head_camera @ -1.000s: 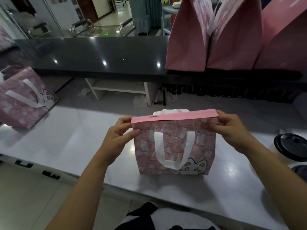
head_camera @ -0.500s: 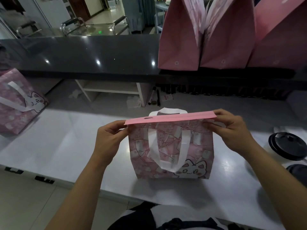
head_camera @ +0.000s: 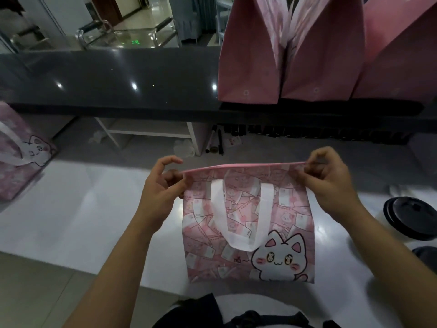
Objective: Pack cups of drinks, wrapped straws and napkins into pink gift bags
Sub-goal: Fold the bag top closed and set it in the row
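A pink gift bag [head_camera: 279,209] with a white cat print and a white loop handle stands upright on the white counter [head_camera: 78,204] in front of me. Its top edge is pressed flat and closed. My left hand [head_camera: 158,188] pinches the top left corner of the bag. My right hand [head_camera: 331,183] pinches the top right corner. What is inside the bag is hidden.
Another pink cat bag [head_camera: 16,155] lies at the left edge of the counter. Three plain pink bags [head_camera: 293,50] stand on the dark raised ledge [head_camera: 118,74] behind. Black cup lids [head_camera: 413,218] sit at the right. Pens [head_camera: 218,140] lie under the ledge.
The wide pink flap at the bag's top has been folded down into a thin flat edge. The bag now looks nearer and lower in view, both hands still at its corners.
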`<action>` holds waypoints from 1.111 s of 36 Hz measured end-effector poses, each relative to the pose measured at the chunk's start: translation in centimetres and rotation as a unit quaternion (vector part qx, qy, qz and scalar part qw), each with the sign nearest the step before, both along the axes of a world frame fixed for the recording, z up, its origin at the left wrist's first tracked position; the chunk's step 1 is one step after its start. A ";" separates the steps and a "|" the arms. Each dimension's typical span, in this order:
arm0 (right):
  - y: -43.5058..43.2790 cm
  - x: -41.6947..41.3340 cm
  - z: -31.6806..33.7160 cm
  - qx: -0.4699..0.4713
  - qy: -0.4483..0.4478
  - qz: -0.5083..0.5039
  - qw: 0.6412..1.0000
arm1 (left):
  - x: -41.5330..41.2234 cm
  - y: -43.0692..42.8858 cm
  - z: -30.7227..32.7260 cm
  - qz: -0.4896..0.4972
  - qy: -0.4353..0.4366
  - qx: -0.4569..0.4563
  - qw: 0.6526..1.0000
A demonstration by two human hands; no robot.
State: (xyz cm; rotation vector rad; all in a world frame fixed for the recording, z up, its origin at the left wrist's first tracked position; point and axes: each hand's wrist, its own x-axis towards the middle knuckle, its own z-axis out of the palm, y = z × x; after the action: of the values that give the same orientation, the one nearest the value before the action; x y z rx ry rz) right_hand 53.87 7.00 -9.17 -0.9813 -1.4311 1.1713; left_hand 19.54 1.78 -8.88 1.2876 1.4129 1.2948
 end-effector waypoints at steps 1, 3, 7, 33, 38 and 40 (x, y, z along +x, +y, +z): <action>0.0 0.2 -0.1 -0.005 0.000 0.007 1.000 | 0.0 0.1 0.1 -0.013 0.013 0.001 1.000; -0.1 0.5 -0.3 0.007 -0.038 0.031 0.999 | 0.0 0.3 0.4 -0.047 0.047 0.007 0.998; -0.3 1.4 -0.2 0.081 -0.150 0.069 0.983 | -0.4 0.3 1.1 -0.091 0.118 -0.008 0.989; -6.0 -1.7 7.1 0.198 -0.557 0.203 0.781 | 3.8 -3.5 5.4 -0.255 0.359 0.058 0.896; -6.3 -3.9 6.6 0.244 -0.570 0.192 0.761 | 3.8 -3.9 5.6 -0.245 0.397 0.094 0.880; -6.4 -4.3 6.6 0.264 -0.553 0.187 0.768 | 3.5 -4.0 5.8 -0.245 0.401 0.109 0.876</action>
State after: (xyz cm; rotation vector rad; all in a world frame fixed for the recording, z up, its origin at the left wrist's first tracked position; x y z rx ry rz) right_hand 49.59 0.63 -2.58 -1.0113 -2.8064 0.2538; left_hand 23.02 -2.24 -3.04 2.3296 1.3178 0.5774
